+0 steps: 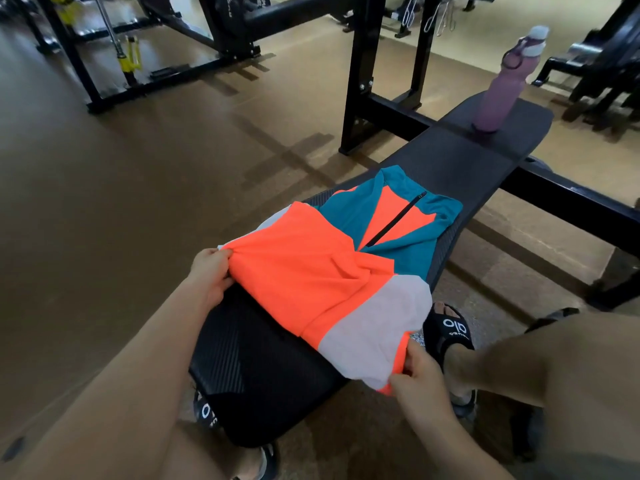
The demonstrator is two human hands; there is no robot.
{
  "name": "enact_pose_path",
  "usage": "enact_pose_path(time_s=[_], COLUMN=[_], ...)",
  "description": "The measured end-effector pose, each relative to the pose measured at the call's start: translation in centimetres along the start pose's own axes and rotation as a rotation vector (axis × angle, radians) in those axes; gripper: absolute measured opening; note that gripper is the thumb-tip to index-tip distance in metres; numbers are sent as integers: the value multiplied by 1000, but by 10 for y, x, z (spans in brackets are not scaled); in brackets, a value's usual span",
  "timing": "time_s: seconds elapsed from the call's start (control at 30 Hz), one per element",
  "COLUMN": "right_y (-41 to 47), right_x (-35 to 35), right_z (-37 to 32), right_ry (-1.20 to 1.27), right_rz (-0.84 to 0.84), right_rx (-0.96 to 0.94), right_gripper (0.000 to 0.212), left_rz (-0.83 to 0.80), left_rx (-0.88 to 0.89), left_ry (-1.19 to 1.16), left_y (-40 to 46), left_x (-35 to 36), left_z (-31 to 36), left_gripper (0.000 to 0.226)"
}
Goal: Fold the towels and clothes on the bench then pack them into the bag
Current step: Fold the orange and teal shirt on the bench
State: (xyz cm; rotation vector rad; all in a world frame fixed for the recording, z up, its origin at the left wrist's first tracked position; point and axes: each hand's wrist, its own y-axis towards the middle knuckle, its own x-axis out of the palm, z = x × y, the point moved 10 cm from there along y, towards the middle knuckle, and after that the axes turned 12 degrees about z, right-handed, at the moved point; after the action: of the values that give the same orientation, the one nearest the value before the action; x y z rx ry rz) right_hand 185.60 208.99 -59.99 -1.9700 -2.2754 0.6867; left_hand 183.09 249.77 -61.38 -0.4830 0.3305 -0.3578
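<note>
An orange, teal and white zip-neck shirt (332, 271) lies across the black padded bench (460, 168), collar toward the far end. My left hand (211, 271) pinches the shirt's bottom hem at its near left corner. My right hand (420, 379) grips the hem at the near right corner, where the fabric hangs over the bench's edge. The lower part of the shirt is lifted slightly off the pad. No bag or towel is in view.
A purple water bottle (498, 95) stands upright at the bench's far end. Black rack uprights (360, 74) rise just left of the bench. A foot in a black sandal (450, 330) rests on the floor to the right. Gym machines fill the background.
</note>
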Motion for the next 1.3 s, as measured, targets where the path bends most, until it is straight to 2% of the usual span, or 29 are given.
enact_pose_path(time_s=[0.17,0.27,0.33,0.4,0.53,0.63,0.7,0.77,0.87,0.9,0.97,1.07,1.13,1.23,1.3], right_y=[0,1,1,-1,-6,-9,-8,-10,-5,-4,-2,-5,-1,2,1], right_x=[13,14,10,1,-21,-20,-18,-11,-7,-5,5,18,16,2,-16], right_z=[2,-5,-6,-7,-5,-2,-7,-12,-8,-5,3,-1,-3,-8,-11], right_ry=[201,165,205,303,420,424,360,253,259,312,467,591,517,380,266], right_rz=[-23,40,112,175,191,124,107,73,91,82,25,-67,-44,98,183], right_rx=[200,167,170,188,271,271,209,176,231,280,413,511,461,373,302], right_gripper=[47,24,16,23,32,34,33,34,43,49,59,40,34,26,19], left_rz=[-48,-38,-20,-3,-56,-5,82,94,26,3,-55,-85,-41,76,125], left_rx=[22,78,100,70,-10,-10,108,214,341,416,532,699,760,657,578], left_ry=[37,78,49,-30,-136,-76,59,159,336,416,587,752,652,310,163], left_y=[-2,3,2,3,4,6,8,7,-2,-5,-10,-14,-16,-7,-1], left_x=[2,2,2,1,8,9,4,7,14,16,23,31,28,8,-2], left_z=[5,6,11,15,14,9,19,28,36,41,47,57,68,78,80], left_gripper=[30,19,9,7,30,18,2,15,61,59,37,18,19,20,15])
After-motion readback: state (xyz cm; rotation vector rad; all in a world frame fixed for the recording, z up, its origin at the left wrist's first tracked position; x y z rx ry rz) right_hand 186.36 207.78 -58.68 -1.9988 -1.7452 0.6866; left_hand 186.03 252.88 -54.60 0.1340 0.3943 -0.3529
